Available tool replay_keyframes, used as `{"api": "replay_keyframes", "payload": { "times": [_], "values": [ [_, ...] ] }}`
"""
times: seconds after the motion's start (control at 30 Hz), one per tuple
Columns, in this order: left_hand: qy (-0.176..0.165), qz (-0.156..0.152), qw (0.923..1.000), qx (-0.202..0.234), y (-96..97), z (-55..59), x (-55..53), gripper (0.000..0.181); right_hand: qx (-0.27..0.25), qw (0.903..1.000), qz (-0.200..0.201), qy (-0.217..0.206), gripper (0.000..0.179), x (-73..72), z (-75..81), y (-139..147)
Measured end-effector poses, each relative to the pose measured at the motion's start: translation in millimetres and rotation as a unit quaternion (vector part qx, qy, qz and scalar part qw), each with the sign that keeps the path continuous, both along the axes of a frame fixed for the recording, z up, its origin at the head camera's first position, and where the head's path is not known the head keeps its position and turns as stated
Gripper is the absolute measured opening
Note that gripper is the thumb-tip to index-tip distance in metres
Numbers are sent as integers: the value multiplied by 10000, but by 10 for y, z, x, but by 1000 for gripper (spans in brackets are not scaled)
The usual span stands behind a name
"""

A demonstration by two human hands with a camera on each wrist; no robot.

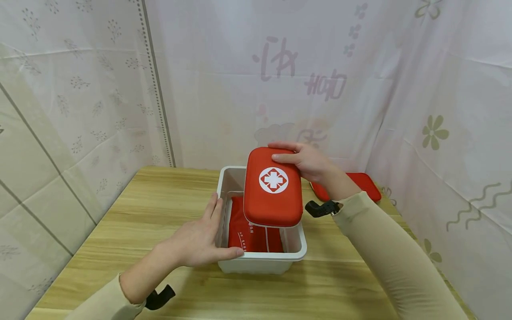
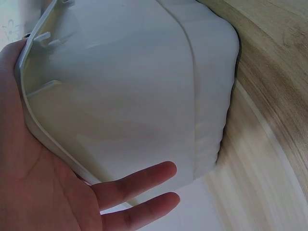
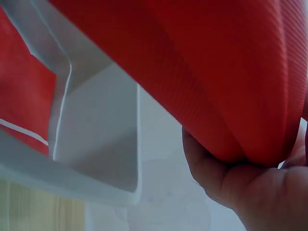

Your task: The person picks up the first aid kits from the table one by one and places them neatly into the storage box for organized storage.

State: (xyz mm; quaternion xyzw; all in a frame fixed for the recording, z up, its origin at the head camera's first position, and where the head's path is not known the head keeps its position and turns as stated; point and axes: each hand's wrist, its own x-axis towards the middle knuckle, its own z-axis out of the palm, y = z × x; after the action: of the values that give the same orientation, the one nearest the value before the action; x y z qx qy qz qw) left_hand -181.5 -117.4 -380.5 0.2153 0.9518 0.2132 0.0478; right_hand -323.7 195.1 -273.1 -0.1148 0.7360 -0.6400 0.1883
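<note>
A red first-aid case with a white cross emblem is tilted above the white plastic bin. My right hand grips the case by its upper right corner, thumb on the front face. In the right wrist view, the curled fingers hold its edge. Against the bin's near left corner lies my left hand, thumb along the front rim and fingers on the left side. The left wrist view has two straight fingers along the outer wall. Inside the bin is a red pouch with white print, partly hidden by the case.
Another flat red item lies on the wooden table at the right, partly behind my right forearm. Patterned curtains hang close behind the table and at both sides.
</note>
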Motion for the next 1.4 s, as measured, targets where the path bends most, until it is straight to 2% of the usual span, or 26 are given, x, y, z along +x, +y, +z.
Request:
{"api": "replay_keyframes", "payload": {
  "times": [0.3,0.7,1.03,1.4],
  "values": [
    [-5,-40,10000,13,-1,2,-2,142,69,9999,127,-6,55,-21,-91,-243],
    [-116,10,9999,50,-7,22,18,143,566,9980,298,16,51,-100,-296,-455],
    [-201,29,9998,94,5,13,30,146,1084,9922,591,155,46,-91,-406,-589],
    [-136,39,9999,74,5,12,26,145,1050,9929,518,-228,46,-65,-437,-635]
  ]
}}
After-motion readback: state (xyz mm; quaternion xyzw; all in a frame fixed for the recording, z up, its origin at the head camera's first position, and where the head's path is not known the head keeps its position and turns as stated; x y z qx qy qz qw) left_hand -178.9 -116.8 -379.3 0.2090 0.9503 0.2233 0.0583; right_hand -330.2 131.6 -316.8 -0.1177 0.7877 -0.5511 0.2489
